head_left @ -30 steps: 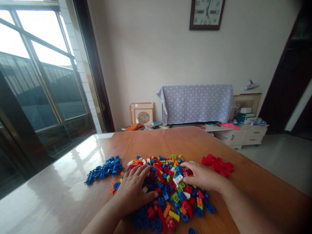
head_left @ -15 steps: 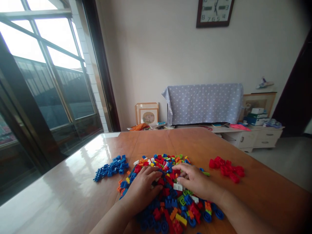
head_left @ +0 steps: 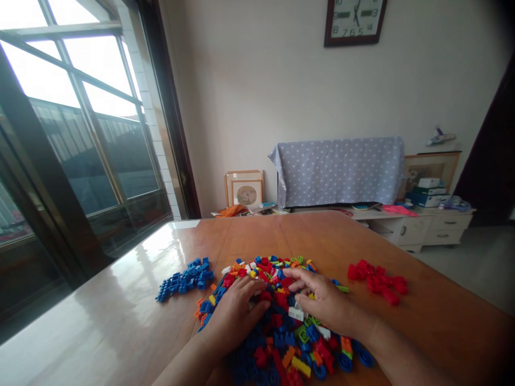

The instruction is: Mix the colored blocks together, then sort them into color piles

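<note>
Compared with a second ago, the right hand (head_left: 324, 301) is nearer the left hand (head_left: 241, 310), both over the brick pile (head_left: 288, 339) at the frame's lower centre. The right grip is parted; whether the left holds a brick, I cannot tell.

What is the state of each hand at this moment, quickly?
Left hand: fingers bent over the brick pile; whether it grips a brick cannot be told.
Right hand: open over the pile, no held brick visible.

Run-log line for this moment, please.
Left hand: at multicoloured plastic brick pile | Right hand: at same pile | Leftward: blue plastic bricks | Rightward: red plastic bricks
</note>
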Motion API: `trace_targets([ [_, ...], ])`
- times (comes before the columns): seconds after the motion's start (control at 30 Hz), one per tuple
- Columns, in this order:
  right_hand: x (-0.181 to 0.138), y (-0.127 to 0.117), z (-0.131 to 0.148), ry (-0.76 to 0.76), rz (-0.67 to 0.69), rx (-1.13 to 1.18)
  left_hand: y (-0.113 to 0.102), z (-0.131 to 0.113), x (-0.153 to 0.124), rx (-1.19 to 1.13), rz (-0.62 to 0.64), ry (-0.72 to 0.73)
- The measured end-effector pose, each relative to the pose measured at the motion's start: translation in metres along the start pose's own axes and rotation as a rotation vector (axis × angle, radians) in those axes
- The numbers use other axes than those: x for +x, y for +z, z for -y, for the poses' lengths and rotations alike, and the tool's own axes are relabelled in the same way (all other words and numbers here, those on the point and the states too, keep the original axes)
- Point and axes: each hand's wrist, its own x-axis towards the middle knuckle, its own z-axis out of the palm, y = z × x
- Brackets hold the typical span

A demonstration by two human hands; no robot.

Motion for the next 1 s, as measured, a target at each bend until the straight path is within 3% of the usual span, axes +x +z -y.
trace_targets([
  [0.33,0.006,0.001,-0.015,-0.017,-0.109,-0.103,0.004,0.012,0.001,0.124,-0.014,0.046],
  [0.73,-0.007,-0.022,0.008,-0.048,-0.077,-0.401,0.003,0.019,0.004,-0.125,-0.308,-0.168],
  [0.87,-0.008,-0.033,0.005,-0.017,-0.133,-0.485,-0.004,0.019,0.010,-0.079,-0.257,-0.222],
  [1.0,-0.006,-0.041,-0.002,0.003,-0.165,-0.540,-0.013,0.017,0.029,0.036,-0.082,-0.178],
])
